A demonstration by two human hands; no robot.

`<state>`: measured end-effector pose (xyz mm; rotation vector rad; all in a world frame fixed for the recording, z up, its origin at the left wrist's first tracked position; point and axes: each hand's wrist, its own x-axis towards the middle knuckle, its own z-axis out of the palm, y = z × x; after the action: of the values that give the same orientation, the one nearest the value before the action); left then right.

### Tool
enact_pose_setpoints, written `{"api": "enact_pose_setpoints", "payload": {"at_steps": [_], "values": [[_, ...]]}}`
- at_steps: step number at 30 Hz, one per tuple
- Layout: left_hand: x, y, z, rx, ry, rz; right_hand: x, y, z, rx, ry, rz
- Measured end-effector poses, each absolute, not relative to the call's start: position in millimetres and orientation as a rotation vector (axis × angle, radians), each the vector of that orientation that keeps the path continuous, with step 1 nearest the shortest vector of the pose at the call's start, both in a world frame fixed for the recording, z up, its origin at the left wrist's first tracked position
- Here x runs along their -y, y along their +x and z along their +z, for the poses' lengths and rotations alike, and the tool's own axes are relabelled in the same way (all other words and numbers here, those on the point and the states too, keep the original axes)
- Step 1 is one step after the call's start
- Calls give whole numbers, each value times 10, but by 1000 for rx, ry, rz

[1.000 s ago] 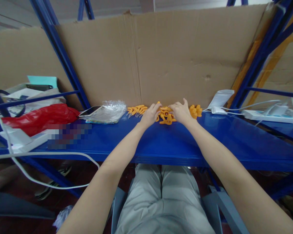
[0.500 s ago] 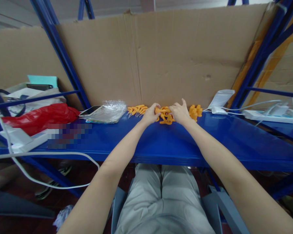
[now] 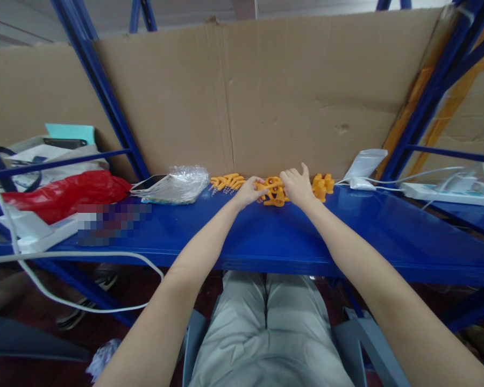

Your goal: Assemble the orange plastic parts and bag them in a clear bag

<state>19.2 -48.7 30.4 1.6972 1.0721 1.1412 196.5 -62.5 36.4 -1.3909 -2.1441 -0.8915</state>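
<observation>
My left hand [image 3: 250, 192] is closed with thumb and fingers around an orange plastic piece [image 3: 262, 186]. Close on its right, my right hand [image 3: 297, 186] has curled fingers and one digit sticking up; whatever lies inside that grip is hidden. Between and just below the hands lies a small heap of orange plastic parts [image 3: 275, 200], some with round holes. Left of my left hand, several slim orange pieces [image 3: 228, 180] lie in a row beside small metallic bits [image 3: 228, 190]. Thicker orange parts [image 3: 323, 185] stand just beyond my right hand.
A cardboard sheet [image 3: 290, 97] backs the blue shelf [image 3: 274, 236]. To the left lie clear plastic bags [image 3: 181, 188], a phone [image 3: 151, 183] and a red bag [image 3: 72, 193]. A white cable [image 3: 105, 253] loops over the front edge. On the right are a white device [image 3: 363, 166] and a power strip [image 3: 447, 192].
My hands have moved slightly apart, showing more of the orange parts between them. The right hand's fingers are more curled, and the left has shifted slightly left.
</observation>
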Motion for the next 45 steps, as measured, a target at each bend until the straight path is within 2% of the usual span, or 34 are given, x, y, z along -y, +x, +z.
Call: {"api": "enact_pose_setpoints", "payload": {"at_steps": [6, 13, 26, 33, 42, 45], "values": [[412, 184, 257, -1060, 1791, 1285, 586, 2022, 322, 2164, -1382, -831], [346, 143, 236, -1077, 1843, 1291, 569, 2007, 263, 2215, -1365, -747], [302, 147, 201, -1071, 1894, 1311, 595, 2021, 308, 2247, -1465, -818], [277, 114, 209, -1090, 1846, 1374, 472, 2289, 329, 1973, -1580, -732], [296, 105, 253, -1095, 1736, 1517, 329, 2821, 517, 1315, -1709, -263], [292, 106, 256, -1082, 1697, 1562, 350, 3020, 536, 1118, -1733, -201]]}}
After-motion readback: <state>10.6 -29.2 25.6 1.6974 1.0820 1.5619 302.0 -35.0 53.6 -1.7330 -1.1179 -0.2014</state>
